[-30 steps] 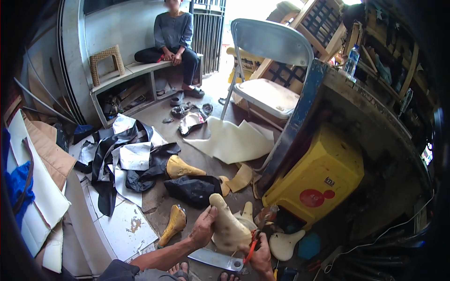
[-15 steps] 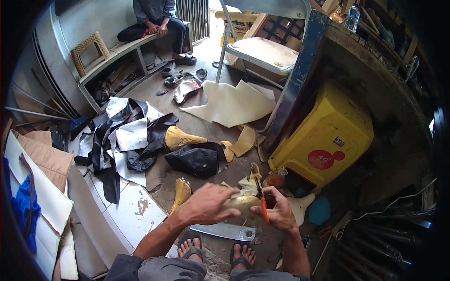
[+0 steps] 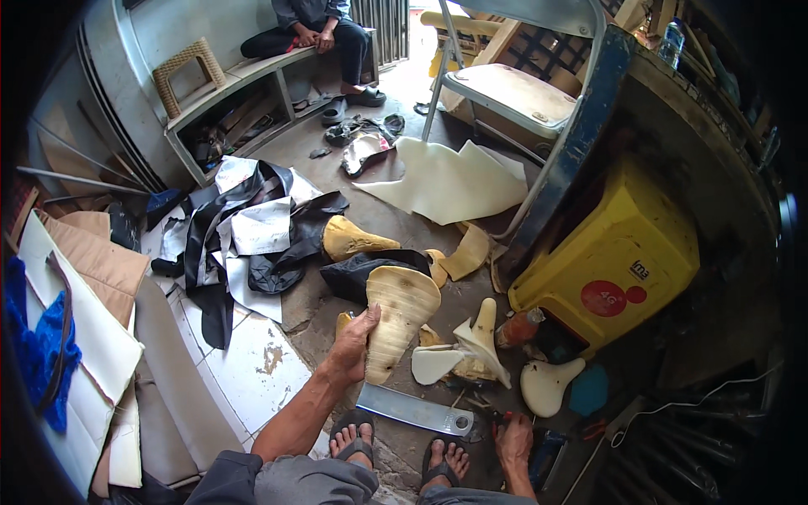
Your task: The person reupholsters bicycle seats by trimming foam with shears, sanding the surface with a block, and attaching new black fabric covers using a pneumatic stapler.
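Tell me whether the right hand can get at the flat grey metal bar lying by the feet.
Probably yes. The right hand rests low on the floor just past the flat grey metal bar, beside its holed end, and nothing lies between them. The left hand holds the tan foam saddle pad.

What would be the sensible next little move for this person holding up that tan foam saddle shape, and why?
Probably lifting the right hand with a tool toward the foam saddle pad. The left hand props the pad upright by its edge, while the right hand is down on the floor beside the flat metal strip, among small tools; what it grips is unclear.
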Demonstrator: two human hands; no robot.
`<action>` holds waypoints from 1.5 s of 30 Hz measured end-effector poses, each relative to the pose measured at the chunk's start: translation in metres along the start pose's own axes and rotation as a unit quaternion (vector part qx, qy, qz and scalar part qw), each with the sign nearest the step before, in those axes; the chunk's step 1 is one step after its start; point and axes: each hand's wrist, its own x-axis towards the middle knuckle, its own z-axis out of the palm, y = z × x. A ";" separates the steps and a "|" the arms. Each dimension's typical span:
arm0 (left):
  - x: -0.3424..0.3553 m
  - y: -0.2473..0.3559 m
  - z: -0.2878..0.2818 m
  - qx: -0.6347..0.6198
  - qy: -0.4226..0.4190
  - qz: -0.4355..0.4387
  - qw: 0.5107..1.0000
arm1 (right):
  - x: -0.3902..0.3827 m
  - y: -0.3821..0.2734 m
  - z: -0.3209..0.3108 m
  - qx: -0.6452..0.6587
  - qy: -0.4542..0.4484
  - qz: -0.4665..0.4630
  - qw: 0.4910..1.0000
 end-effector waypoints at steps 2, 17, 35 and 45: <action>0.002 -0.003 0.005 -0.032 -0.009 -0.005 0.999 | -0.007 -0.011 0.013 -0.084 0.055 -0.046 0.994; 0.006 0.001 0.024 -0.165 0.127 0.057 0.976 | 0.028 -0.065 0.067 -0.173 -0.309 -0.296 0.887; 0.030 -0.046 0.000 -0.142 0.085 0.065 0.984 | 0.061 -0.155 -0.042 0.308 0.014 -0.295 0.904; 0.003 -0.045 0.000 -0.291 -0.102 0.046 0.950 | 0.087 -0.175 -0.051 0.172 0.180 -0.422 0.872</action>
